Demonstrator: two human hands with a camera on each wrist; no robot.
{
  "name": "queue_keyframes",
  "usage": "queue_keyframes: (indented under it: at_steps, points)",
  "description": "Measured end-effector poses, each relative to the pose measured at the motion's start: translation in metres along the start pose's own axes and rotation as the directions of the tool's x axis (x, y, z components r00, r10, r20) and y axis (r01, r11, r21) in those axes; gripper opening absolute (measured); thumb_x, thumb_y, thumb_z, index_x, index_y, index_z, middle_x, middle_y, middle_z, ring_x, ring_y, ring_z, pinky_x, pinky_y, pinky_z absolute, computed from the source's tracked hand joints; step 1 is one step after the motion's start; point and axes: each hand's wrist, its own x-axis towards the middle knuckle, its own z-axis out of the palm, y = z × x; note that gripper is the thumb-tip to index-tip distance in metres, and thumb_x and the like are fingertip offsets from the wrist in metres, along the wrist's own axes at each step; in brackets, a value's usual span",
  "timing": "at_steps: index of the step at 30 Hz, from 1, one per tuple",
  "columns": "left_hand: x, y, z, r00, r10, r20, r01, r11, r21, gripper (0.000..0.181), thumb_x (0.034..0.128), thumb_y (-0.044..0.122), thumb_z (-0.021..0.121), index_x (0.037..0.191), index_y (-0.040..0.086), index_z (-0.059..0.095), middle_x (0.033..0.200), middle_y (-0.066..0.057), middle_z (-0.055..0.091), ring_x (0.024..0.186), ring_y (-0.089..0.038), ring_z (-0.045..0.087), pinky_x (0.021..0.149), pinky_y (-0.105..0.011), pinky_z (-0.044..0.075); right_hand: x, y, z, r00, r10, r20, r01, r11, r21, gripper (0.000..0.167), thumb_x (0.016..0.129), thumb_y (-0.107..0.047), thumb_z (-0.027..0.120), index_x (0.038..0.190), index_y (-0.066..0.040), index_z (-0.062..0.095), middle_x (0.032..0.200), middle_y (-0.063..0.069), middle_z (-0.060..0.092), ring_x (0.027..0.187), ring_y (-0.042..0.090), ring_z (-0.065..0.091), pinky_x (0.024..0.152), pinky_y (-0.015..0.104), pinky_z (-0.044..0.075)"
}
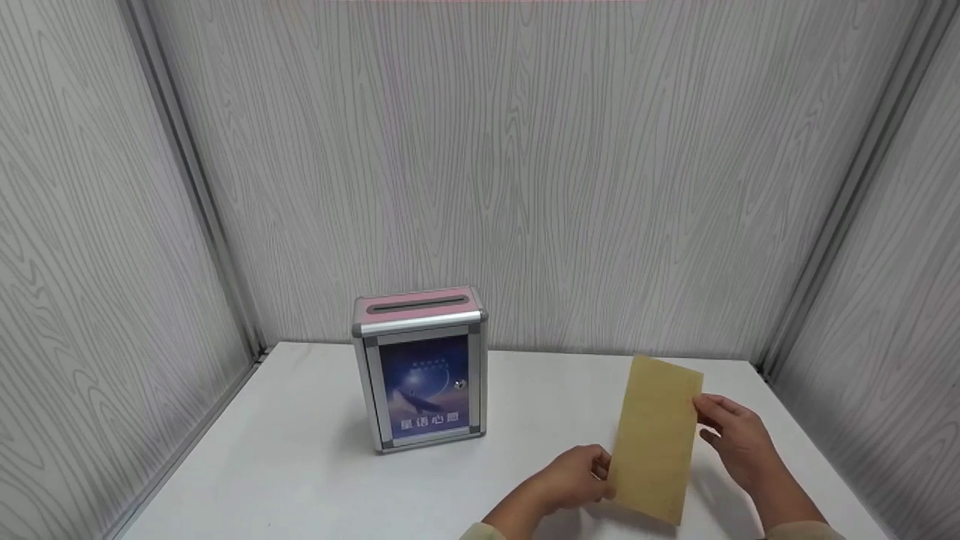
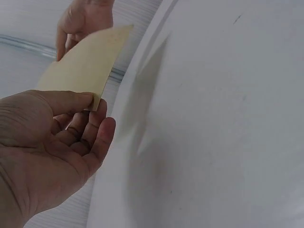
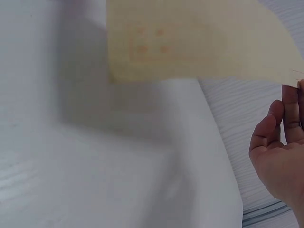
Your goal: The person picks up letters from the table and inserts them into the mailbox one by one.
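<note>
A tan kraft-paper envelope (image 1: 656,439) is held tilted above the right part of the white table. My left hand (image 1: 574,476) pinches its lower left corner, thumb against the near face, as the left wrist view shows on the hand (image 2: 52,142). Higher up, on the opposite long edge, my right hand (image 1: 739,435) grips the paper between thumb and fingers. In the right wrist view the envelope (image 3: 199,42) bends slightly and shows faint orange printed squares near one corner. To the left stands a metal-framed box (image 1: 421,375) with a slot in its pink top.
The box's front door carries a blue picture panel (image 1: 424,390) and a small keyed lock (image 1: 460,385). Grey wood-grain walls (image 1: 517,172) enclose the white table (image 1: 300,465) at the back and both sides. Shadows of the hands and envelope fall on the tabletop.
</note>
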Motion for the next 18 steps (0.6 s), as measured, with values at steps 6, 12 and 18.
queue_keyframes:
  at_steps: [6, 12, 18]
  points:
    - [-0.009, -0.007, -0.015, 0.999, 0.032, -0.016, -0.032, 0.999, 0.003, 0.022, 0.0914, 0.000, 0.076, 0.109, 0.012, 0.069, 0.101, 0.001, 0.071, 0.086, -0.013, 0.067, 0.077, -0.030, 0.061, -0.005, -0.013, 0.020, 0.999, -0.040, -0.019, 0.038, 0.996, -0.077, 0.017, 0.109, -0.027, 0.068, 0.095, -0.029, 0.076, 0.087, -0.015, 0.070, 0.095, 0.005, 0.064, 0.091, 0.027, 0.052]
    - [-0.014, -0.011, -0.029, 0.999, 0.027, -0.042, -0.030, 0.998, -0.064, 0.025, 0.0870, 0.003, 0.077, 0.110, 0.011, 0.069, 0.104, -0.001, 0.070, 0.091, -0.014, 0.066, 0.081, -0.034, 0.061, -0.009, -0.020, 0.045, 0.998, -0.048, -0.044, 0.047, 0.998, -0.030, 0.016, 0.108, -0.028, 0.070, 0.094, -0.028, 0.077, 0.083, -0.012, 0.067, 0.091, 0.007, 0.061, 0.084, 0.026, 0.054]
    - [-0.021, -0.007, -0.047, 0.996, 0.046, -0.073, -0.055, 0.990, -0.127, 0.020, 0.0954, 0.013, 0.074, 0.114, 0.010, 0.066, 0.110, -0.004, 0.067, 0.100, -0.016, 0.067, 0.094, -0.043, 0.064, -0.014, -0.025, 0.070, 0.996, -0.069, -0.051, 0.064, 0.993, -0.098, 0.012, 0.107, -0.029, 0.071, 0.101, -0.023, 0.078, 0.085, -0.011, 0.066, 0.090, 0.007, 0.060, 0.079, 0.025, 0.057]
